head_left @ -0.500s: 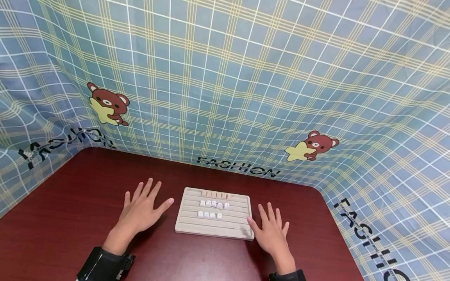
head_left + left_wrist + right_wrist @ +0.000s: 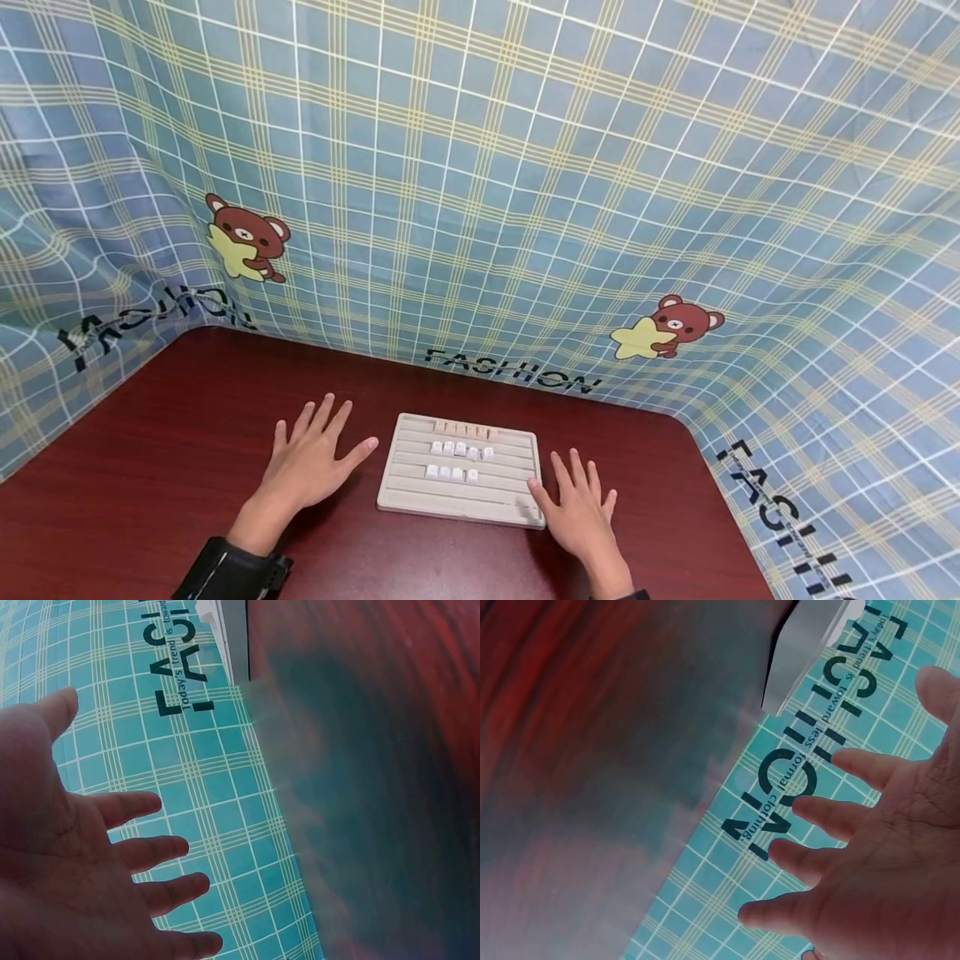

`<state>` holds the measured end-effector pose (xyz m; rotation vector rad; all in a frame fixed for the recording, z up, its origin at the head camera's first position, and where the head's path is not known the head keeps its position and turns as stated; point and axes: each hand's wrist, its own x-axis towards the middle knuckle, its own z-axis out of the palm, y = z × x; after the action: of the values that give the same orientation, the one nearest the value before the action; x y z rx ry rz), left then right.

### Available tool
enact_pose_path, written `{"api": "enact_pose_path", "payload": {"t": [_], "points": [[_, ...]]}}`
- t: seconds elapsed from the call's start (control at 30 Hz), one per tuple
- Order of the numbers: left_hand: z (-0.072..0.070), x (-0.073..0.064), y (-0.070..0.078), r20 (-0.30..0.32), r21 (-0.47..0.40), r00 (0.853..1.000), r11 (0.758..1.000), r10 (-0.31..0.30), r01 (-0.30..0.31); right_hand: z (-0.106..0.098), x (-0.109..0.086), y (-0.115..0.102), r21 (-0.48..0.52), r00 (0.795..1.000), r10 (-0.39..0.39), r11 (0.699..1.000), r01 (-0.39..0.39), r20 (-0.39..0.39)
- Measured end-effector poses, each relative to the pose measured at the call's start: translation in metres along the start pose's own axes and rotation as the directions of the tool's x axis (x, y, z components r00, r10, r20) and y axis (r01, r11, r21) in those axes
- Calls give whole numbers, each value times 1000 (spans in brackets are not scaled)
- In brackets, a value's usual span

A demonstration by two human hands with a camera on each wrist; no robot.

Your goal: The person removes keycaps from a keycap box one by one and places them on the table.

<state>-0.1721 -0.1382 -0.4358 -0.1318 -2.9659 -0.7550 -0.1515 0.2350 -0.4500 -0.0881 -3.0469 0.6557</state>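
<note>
A cream grooved board (image 2: 420,493) lies flat on the dark red table, between the two hands. Small white cubes resembling keycaps (image 2: 450,473) stand in two of its grooves, and a row of peach-coloured pieces (image 2: 465,430) sits along the far groove. To the board's left, my left hand (image 2: 307,467) is spread palm down with nothing in it. My right hand (image 2: 581,508) is also spread, its thumb overlapping the board's right edge in the head view. Both wrist views show straight, parted fingers and bare palms, with the board's side (image 2: 237,641) at the top.
Blue-green plaid cloth (image 2: 465,208) with bears and lettering hangs behind the table and along both sides. The red tabletop (image 2: 450,567) extends around the board, glossy near the front. Dark bands (image 2: 228,571) wrap the wrists.
The head view has tilted slightly, so the board, hands and cloth sit a little lower in it. Both hands remain spread on either side of the board.
</note>
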Motion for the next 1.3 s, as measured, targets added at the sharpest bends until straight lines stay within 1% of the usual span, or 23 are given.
{"api": "enact_pose_path", "payload": {"t": [0.2, 0.4, 0.57, 0.7, 0.87, 1.07, 1.23, 1.3], "points": [[4, 0, 1, 6, 13, 1000, 1000, 4, -4, 6, 1, 2, 4, 1000, 15, 1000, -15, 12], [9, -1, 3, 20, 17, 1000, 1000, 0, 0, 4, 1, 1, 8, 1000, 16, 1000, -17, 19], [10, -2, 5, 34, 22, 999, 1000, -4, 3, 3, 0, 2, 14, 999, 22, 1000, -22, 27], [12, -2, 5, 23, 26, 1000, 1000, 3, -4, 3, 0, 2, 8, 999, 24, 1000, -24, 30], [15, -3, 8, 6, 33, 1000, 999, 22, -23, 4, -2, 3, 8, 999, 28, 1000, -29, 34], [20, -3, 15, -12, 19, 998, 998, 58, -58, 1, 0, 2, -29, 997, 44, 999, -42, 70], [27, -6, 21, 20, 17, 996, 996, 86, -86, 1, -3, 5, -57, 994, 53, 997, -48, 91], [27, -5, 23, 10, 17, 995, 995, 100, -100, 1, -2, 4, -50, 994, 43, 998, -38, 104]]}}
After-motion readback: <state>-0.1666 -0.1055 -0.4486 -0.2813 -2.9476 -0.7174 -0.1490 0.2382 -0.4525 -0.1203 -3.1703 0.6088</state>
